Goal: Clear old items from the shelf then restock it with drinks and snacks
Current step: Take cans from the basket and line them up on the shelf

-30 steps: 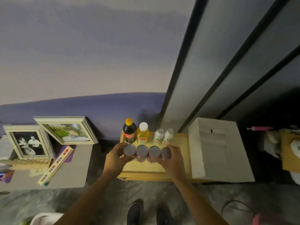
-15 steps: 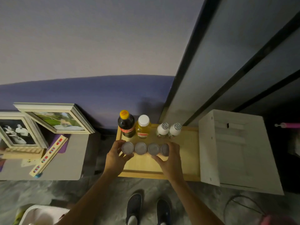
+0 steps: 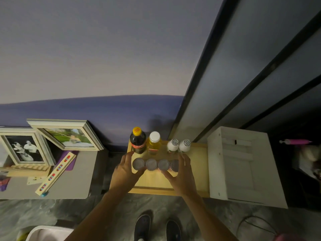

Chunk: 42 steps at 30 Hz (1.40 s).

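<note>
Wood fills the middle: the pale wooden shelf (image 3: pixel 198 173) lies below me, its right edge against a white crate (image 3: pixel 243 167). My left hand (image 3: pixel 124 173) and right hand (image 3: pixel 182 176) squeeze a row of four cans (image 3: pixel 157 164) between them over the shelf's left half. Each hand curls round an end can, fingers behind, thumb in front. I cannot tell whether the cans rest on the wood. At the back edge stand a dark soda bottle (image 3: pixel 138 141), a yellow bottle (image 3: pixel 154 143) and two small white bottles (image 3: pixel 178 145).
</note>
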Motion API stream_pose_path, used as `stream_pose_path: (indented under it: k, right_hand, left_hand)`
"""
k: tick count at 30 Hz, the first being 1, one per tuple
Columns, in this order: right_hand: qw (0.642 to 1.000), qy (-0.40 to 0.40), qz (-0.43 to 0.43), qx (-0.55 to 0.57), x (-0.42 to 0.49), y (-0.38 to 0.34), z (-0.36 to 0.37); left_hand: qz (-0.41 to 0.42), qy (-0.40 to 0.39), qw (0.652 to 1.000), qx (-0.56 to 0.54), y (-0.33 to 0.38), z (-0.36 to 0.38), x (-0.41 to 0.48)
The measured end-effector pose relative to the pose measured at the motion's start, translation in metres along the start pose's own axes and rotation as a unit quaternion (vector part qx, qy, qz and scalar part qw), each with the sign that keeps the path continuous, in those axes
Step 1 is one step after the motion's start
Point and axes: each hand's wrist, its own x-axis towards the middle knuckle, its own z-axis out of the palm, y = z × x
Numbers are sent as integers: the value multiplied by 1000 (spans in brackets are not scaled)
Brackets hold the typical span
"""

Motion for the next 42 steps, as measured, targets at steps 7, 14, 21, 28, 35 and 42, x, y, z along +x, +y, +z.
stream_pose_path:
  k: [7,14,21,28,35,42]
  right_hand:
    - [997,17,-22,-77,4,-64,-80]
    - [993,58,43,-89,-5,-130,-152]
    - [985,99,54,-131,-38,-183,-192]
    - [982,118,-4,-148,-80,-222,-209]
    - [985,82,-93,-123,-170,-248,-198]
    - [975,15,-199,-101,-272,-277,-151]
  left_hand:
    - [55,100,990,87,36,-80,-30]
    - [38,133,987,76,55,-165,-44]
    - [40,191,977,88,74,-211,-79]
    - [31,268,958,97,63,-236,-161]
    - [-43,340,934,103,24,-233,-304]
    - [-135,400,900,113,-27,-222,-465]
